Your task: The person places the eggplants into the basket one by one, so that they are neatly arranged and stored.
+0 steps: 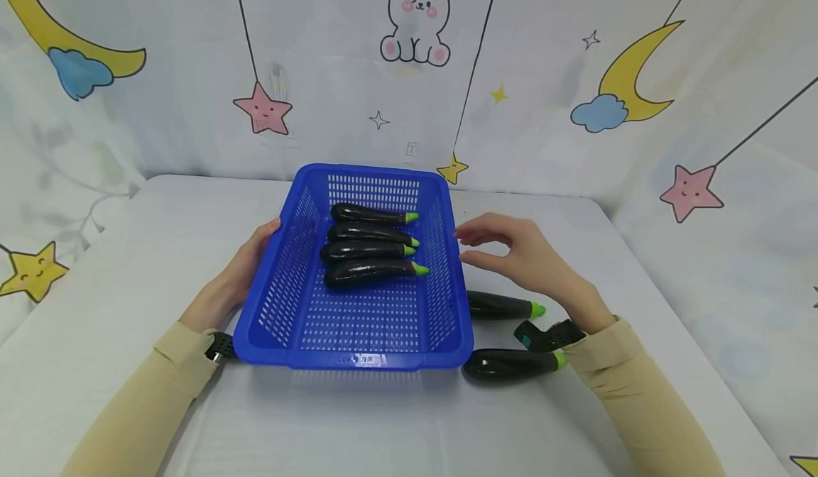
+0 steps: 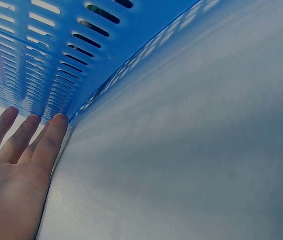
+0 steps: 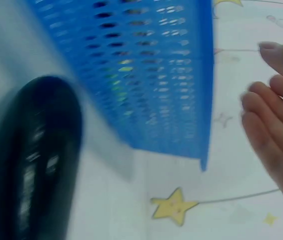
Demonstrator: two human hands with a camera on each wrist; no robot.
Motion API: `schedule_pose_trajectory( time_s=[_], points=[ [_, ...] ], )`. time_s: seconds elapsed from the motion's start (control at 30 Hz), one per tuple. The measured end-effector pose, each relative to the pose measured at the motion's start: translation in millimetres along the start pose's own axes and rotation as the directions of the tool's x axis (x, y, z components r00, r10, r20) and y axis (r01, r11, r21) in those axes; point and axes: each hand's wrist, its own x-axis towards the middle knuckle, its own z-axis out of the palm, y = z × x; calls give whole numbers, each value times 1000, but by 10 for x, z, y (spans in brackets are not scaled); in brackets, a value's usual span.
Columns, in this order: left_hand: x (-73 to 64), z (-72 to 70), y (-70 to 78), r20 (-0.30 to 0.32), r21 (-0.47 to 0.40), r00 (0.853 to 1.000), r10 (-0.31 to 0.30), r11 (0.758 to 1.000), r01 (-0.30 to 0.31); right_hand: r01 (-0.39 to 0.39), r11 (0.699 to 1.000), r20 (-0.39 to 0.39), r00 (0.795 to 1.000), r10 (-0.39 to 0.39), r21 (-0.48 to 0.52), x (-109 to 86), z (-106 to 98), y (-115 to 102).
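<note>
A blue slotted plastic basket (image 1: 358, 360) stands in the middle of the table. Inside it, several dark eggplants (image 1: 373, 273) with green stem ends lie side by side toward the back. My left hand (image 1: 246, 264) is at the basket's left side, and in the left wrist view its extended fingers (image 2: 51, 142) reach up to the slotted wall. Beside the right rim, my right hand (image 1: 511, 253) hovers with loosely bent fingers and nothing in its grasp. Two more eggplants, a farther one (image 1: 501, 306) and a nearer one (image 1: 511, 365), lie on the table right of the basket, partly hidden by it.
A white cloth covers the table (image 1: 307, 434). Behind it hangs a pale curtain (image 1: 332, 86) printed with moons, stars and a rabbit. Dark bands (image 1: 549, 335) with cameras are strapped at the wrists; the right one overlaps the nearer loose eggplant in the head view.
</note>
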Motion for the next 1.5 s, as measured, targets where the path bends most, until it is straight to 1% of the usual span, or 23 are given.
schedule_pose_trajectory(
  time_s=[0.13,0.23,0.43,0.53,0.67,0.77,0.97,1.23,1.5],
  points=[
    [6,5,7,-18,28,1000,-7,1000,8,-26,1000,-48,999,26,4,-130,39,120],
    [13,6,15,-33,52,999,-8,999,9,-41,999,-46,998,42,12,-227,83,224],
    [27,0,21,-48,75,999,-12,997,15,-92,996,25,995,92,18,-410,168,398],
    [31,-3,21,-46,78,999,-10,997,14,-101,995,59,993,101,8,-468,187,452],
    [33,-9,15,-40,60,999,-10,998,12,-106,994,119,987,106,-3,-534,196,509],
    [33,-12,12,-30,45,1000,-10,999,11,-112,994,163,981,108,12,-585,209,546],
    [31,-15,10,-29,65,1000,-5,998,7,-122,991,197,974,110,52,-647,252,592],
    [24,-22,-8,-35,84,999,-11,996,14,-111,994,192,975,112,-13,-672,304,618],
    [19,-25,-8,-24,53,1000,-3,999,4,-131,991,183,974,133,-25,-687,326,649]
  ],
)
